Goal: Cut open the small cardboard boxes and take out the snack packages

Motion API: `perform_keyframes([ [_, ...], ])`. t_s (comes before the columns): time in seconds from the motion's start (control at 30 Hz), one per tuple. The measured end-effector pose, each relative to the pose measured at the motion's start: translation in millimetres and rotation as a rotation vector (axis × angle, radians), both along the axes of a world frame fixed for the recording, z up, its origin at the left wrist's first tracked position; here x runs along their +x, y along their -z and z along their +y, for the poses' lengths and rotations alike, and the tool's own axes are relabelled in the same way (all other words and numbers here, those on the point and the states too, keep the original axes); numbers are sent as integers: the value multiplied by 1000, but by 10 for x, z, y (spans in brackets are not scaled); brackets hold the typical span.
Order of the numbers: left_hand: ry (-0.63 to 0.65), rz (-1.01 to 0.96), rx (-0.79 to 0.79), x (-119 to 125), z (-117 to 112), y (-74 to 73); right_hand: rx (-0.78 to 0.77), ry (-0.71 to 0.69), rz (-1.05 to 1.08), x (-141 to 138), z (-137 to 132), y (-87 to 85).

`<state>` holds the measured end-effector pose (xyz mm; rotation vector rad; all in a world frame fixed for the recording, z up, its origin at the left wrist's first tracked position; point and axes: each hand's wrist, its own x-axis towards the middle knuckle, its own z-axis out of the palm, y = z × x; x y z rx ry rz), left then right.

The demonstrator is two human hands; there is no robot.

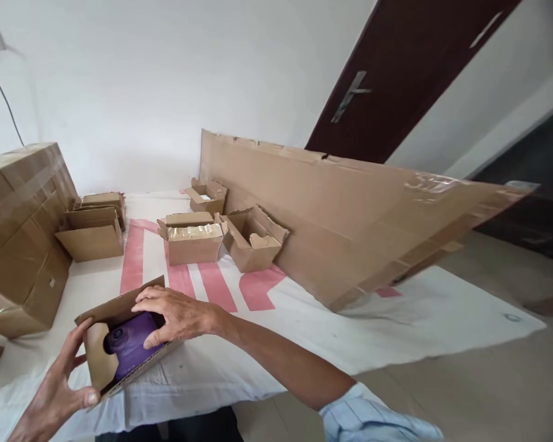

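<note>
An opened cardboard box (99, 350) lies tilted near the table's front edge. Inside it sits a purple box (136, 344) with a dark round mark on its face. My left hand (67, 374) grips the cardboard box by its left end, thumb on the near corner and fingers at the far corner. My right hand (177, 316) reaches in over the right side of the box. Its thumb rests on the purple box and its bent fingers lie along the far side, partly hiding the contents.
Several small open cartons (196, 250) stand farther back on the white and red cloth (332, 344). Large cardboard boxes (23, 233) line the left side. A long cardboard panel (313, 215) rises on the right, with a dark door (396, 73) behind it.
</note>
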<state>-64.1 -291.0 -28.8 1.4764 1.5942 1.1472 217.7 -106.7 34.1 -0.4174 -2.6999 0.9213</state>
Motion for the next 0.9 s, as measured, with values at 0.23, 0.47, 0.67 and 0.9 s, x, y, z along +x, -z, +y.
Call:
perform_keyframes([
  [0.23,2,49,-52,-10,87,31,208,40,-111,58,51,41],
  [0.47,35,65,-66,57,91,-84,319,37,-200,123,33,-35],
  [0.67,51,76,-83,161,38,-152,316,83,-188,261,-40,-82],
  [0.9,72,43,-82,224,-7,-145,543,127,-253,423,51,-20],
])
